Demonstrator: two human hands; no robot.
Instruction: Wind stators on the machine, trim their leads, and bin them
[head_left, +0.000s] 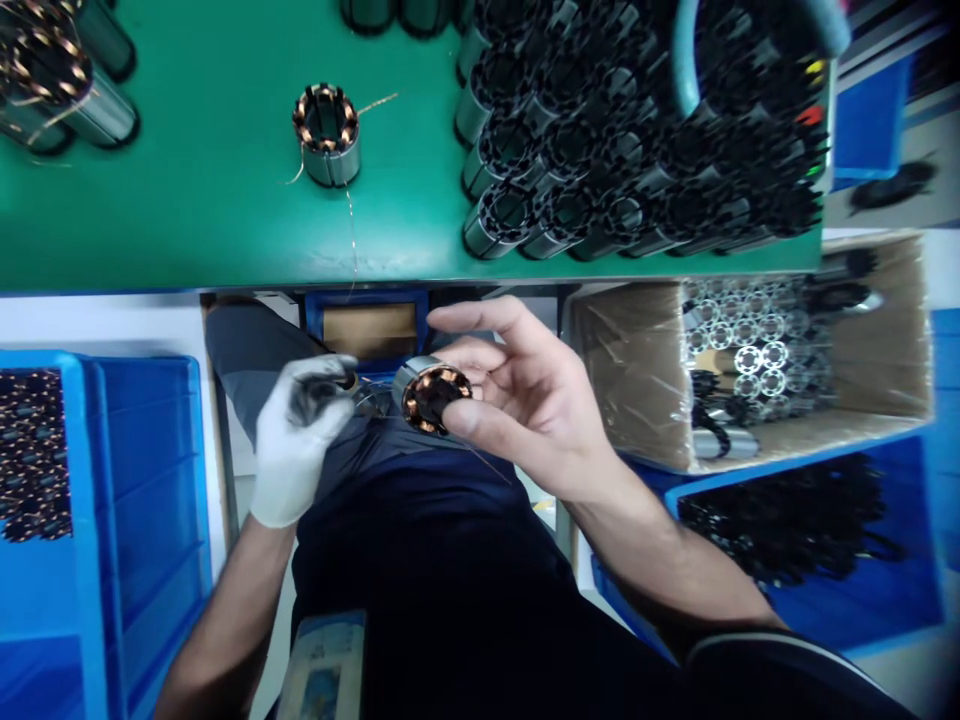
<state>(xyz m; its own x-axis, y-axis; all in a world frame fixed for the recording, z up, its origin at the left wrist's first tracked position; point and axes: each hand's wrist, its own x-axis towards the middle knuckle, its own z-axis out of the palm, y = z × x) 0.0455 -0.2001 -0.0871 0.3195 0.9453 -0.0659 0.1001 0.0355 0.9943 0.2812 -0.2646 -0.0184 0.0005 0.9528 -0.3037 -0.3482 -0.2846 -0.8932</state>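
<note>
My right hand (525, 400) is bare and pinches a wound stator (431, 393), a metal cylinder with copper coils, between thumb and fingers above my lap. My left hand (300, 430) wears a white glove and is closed on a small dark tool or wire end right beside the stator; a thin copper wire runs between them. Another wound stator (327, 133) stands on the green table (210, 220), with loose wire trailing from it.
Many unwound black stator cores (600, 130) crowd the table's right side. More wound stators (52, 80) sit at the far left. A cardboard box (885, 330) of metal parts is on my right, blue bins (142, 480) on both sides.
</note>
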